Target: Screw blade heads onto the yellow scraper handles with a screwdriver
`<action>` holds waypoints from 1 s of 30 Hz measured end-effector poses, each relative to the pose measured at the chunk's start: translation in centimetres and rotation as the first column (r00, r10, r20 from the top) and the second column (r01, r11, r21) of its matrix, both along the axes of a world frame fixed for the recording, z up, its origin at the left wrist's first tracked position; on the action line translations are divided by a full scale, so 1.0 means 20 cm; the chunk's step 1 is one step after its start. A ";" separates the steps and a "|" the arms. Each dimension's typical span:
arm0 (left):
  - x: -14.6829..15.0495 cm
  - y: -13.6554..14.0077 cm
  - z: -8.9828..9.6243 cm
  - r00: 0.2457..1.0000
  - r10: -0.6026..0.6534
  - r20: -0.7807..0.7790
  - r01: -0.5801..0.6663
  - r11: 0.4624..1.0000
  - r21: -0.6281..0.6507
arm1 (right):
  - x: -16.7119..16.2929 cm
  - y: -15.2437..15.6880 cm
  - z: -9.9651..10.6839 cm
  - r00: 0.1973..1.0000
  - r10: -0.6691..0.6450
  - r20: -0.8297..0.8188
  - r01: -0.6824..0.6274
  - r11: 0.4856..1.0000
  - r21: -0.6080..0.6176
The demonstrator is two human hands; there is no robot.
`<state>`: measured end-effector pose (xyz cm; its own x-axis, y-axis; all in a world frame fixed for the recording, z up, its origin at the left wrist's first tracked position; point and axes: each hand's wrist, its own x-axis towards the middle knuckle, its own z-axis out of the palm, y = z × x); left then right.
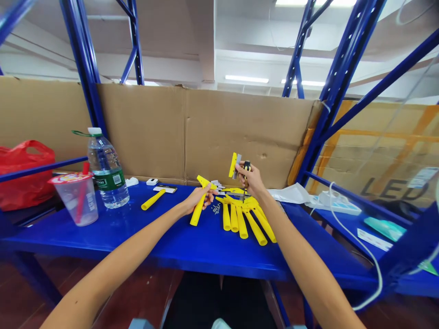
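My left hand (200, 199) is closed around a yellow plastic scraper handle (196, 213), its wide head tilted up and away from me. Raised to the right, my right hand (252, 177) grips a screwdriver (247, 168) with a black and yellow handle, shaft pointing down. Its fingers also pinch a yellow head plate (232, 165) together with a grey metal blade (238, 166). Below that hand, several yellow scraper handles (242, 224) lie fanned out on the blue table. Small screws (216, 209) form a loose pile between the two hands.
A scraper (153, 200) lies left on the blue table (144, 246). Farther left stand a water bottle (109, 171), a plastic cup (77, 201) and a red bag (27, 176). Cardboard (222, 137) walls the back; white packaging (290, 193) and a white cable (363, 249) are right.
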<state>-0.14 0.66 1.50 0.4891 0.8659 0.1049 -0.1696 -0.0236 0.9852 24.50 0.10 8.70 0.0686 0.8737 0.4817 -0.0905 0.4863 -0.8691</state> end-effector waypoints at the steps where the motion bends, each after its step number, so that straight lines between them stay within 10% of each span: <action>1: 0.00 0.00 0.00 1.000 -0.007 -0.008 0.007 1.000 0.000 | -0.03 -0.02 -0.01 0.999 0.016 -0.030 -0.016 1.000 -0.015; 30: 0.02 -0.01 0.02 0.997 0.071 -0.028 -0.069 0.994 0.089 | -0.10 -0.11 -0.18 0.894 0.182 0.410 -0.129 0.980 -0.152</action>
